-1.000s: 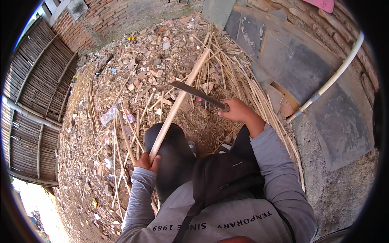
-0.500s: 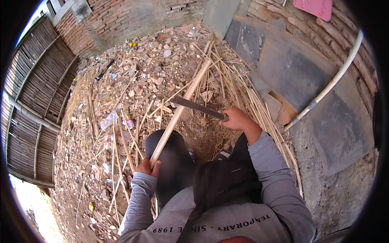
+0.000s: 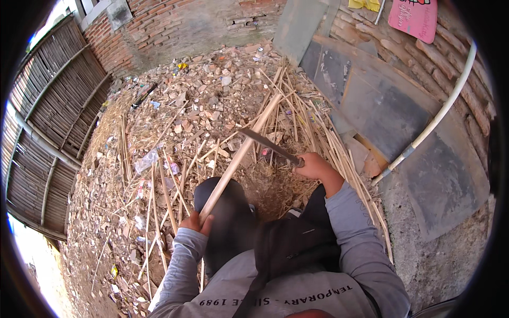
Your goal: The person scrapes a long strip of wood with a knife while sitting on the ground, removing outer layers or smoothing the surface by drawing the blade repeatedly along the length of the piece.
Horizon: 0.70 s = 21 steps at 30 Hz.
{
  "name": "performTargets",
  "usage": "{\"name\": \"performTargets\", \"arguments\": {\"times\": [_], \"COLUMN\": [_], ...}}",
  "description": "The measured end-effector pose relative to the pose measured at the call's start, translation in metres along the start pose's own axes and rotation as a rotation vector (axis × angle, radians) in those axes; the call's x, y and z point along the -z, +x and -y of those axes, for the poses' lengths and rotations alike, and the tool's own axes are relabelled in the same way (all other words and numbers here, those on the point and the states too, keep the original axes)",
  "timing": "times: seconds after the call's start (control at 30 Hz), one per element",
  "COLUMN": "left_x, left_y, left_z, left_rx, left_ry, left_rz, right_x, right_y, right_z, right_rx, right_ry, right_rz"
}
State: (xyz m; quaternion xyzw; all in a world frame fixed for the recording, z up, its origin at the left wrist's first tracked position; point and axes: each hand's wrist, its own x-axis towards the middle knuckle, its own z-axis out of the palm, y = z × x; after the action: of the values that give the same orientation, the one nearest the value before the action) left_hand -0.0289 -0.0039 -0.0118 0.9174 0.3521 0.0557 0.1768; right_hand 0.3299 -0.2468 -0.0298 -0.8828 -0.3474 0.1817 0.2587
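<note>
My left hand (image 3: pixel 196 223) is closed around the near end of a long, pale split bamboo strip (image 3: pixel 233 165), beside my left knee. The strip slants away from me to the right, and its far end lies over a heap of bamboo sticks. In my right hand (image 3: pixel 315 166) is the handle of a machete (image 3: pixel 271 147), fingers wrapped round it. Its dark blade points left and crosses the strip about midway along. Whether the edge bites into the bamboo I cannot tell.
Thin bamboo sticks (image 3: pixel 335 146) lie to the right, and more are scattered at left among broken rubble (image 3: pixel 207 98). Dark panels (image 3: pixel 389 114) and a white pipe (image 3: pixel 437 117) lean at the right wall. A bamboo screen (image 3: pixel 50 127) stands left, a brick wall (image 3: pixel 175 29) behind.
The whole view has shifted slightly. The machete blade slopes a little more steeply down to the right across the strip. Both hands keep their holds.
</note>
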Motion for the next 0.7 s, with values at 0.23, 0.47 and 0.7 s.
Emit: {"name": "performTargets", "arguments": {"times": [0.23,0.47,0.7], "left_x": [-0.004,-0.001,0.0], "left_y": [0.004,0.003,0.002], "left_z": [0.002,0.0,-0.005], "left_rx": [-0.007,0.015,0.031], "left_ry": [0.01,-0.015,-0.007], "left_rz": [-0.006,0.018,0.016], "right_x": [-0.004,-0.007,-0.004], "right_y": [0.005,-0.002,0.005], "right_z": [-0.013,0.007,-0.013], "right_rx": [-0.051,0.102,0.001], "right_ry": [0.084,-0.051,0.079], "right_rz": [-0.047,0.009,-0.082]}}
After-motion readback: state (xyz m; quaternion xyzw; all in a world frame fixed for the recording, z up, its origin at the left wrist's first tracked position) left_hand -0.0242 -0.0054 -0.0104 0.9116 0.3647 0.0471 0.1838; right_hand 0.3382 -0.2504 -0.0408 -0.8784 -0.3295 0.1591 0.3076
